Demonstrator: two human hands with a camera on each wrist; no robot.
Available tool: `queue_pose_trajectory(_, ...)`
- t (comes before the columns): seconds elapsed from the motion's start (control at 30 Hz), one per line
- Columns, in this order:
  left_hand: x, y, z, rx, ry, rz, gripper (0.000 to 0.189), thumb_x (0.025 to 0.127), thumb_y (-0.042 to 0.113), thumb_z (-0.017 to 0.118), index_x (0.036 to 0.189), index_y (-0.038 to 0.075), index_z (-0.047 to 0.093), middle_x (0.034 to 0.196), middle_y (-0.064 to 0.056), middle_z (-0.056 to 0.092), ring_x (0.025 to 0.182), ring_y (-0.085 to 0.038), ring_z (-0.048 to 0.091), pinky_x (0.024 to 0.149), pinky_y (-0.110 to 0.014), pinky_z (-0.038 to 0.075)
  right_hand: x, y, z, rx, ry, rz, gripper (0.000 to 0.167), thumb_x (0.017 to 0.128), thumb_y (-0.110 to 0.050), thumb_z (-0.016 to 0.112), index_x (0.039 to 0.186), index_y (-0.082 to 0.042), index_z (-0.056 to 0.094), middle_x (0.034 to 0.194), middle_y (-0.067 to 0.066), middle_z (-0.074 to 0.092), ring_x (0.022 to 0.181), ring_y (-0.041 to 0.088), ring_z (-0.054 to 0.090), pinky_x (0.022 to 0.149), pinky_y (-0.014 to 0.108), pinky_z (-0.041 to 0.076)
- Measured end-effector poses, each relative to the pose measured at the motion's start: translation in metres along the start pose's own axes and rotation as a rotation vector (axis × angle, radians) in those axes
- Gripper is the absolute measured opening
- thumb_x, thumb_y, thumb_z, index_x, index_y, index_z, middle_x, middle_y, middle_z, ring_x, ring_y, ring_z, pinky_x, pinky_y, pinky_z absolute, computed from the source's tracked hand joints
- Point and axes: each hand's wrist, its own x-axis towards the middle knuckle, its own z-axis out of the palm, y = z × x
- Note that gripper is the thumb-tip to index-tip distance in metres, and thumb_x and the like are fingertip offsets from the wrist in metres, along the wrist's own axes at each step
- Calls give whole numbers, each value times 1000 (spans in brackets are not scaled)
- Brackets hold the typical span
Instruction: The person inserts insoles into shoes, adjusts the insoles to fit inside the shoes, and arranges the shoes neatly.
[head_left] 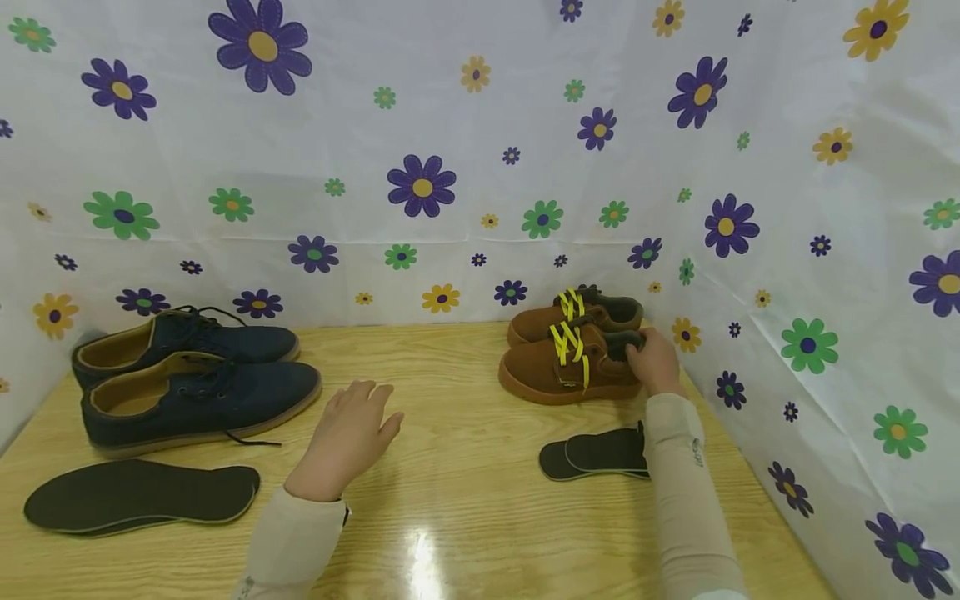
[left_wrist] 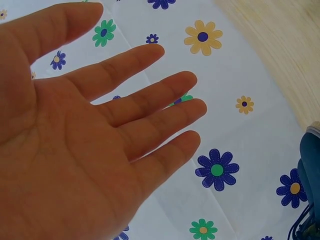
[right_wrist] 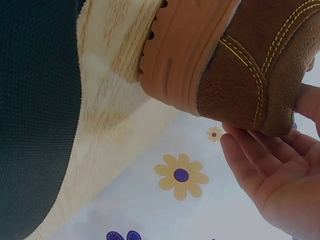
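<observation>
My right hand (head_left: 657, 363) grips the heel of the nearer brown shoe (head_left: 534, 367), which has yellow laces. In the right wrist view, fingers are at the back of the shoe heel (right_wrist: 235, 75) and the thumb is at its collar. Behind it, side by side, sits the other brown shoe (head_left: 534, 323). A small pair of dark insoles (head_left: 603, 452) lies in front, partly covered by my right sleeve. My left hand (head_left: 347, 437) hovers over the table with fingers spread and nothing in it, to the right of the navy shoe (head_left: 262, 387).
A second navy shoe (head_left: 262, 342) stands behind the first, toes to the right. Large dark insoles (head_left: 138, 493) lie in front of them on the wooden table (head_left: 465, 508). Flower-printed white cloth (head_left: 465, 108) walls the back and sides.
</observation>
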Motion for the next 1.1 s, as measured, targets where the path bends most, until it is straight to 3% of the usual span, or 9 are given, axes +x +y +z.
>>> queue_pose_trajectory(0.43, 0, 0, 0, -1, 9, 7, 44, 96, 19, 60, 129, -9, 52, 129, -31, 50, 126, -49, 41, 105, -61, 28, 1, -1, -4, -84, 18, 9, 33, 95, -12, 55, 115, 14, 56, 112, 32, 59, 99, 46, 58, 86, 53, 46)
queue_pose_trajectory(0.77, -1, 0, -1, -9, 0, 5, 44, 96, 19, 60, 129, -9, 52, 129, -31, 49, 124, -47, 43, 104, -60, 29, -1, -5, -8, -84, 47, 20, 25, 89, -8, 59, 104, 11, 64, 106, 29, 63, 93, 43, 61, 80, 52, 49)
queue_pose_trajectory(1.1, 0, -1, -2, -7, -3, 9, 44, 96, 20, 58, 129, -9, 51, 129, -31, 49, 123, -46, 43, 104, -59, 29, -6, -18, -22, -129, 6, 43, 19, 87, -10, 60, 93, 6, 69, 94, 22, 66, 80, 35, 61, 69, 47, 50)
